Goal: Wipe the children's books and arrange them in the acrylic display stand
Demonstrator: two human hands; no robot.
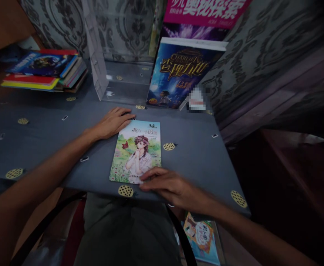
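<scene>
I see the book (136, 151) flat on the table (196, 162), its lower right corner hidden by the right hand (174, 185); I can't tell whether that half-curled grip has the edge. The left hand (114, 123) lies outstretched, clasping nothing, covering the top left corner

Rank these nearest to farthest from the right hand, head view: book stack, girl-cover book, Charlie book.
From the right hand:
1. Girl-cover book: its lower right corner is at the fingers.
2. Charlie book: upright, far side of the table, toward the right.
3. Book stack: far left of the table.
</scene>
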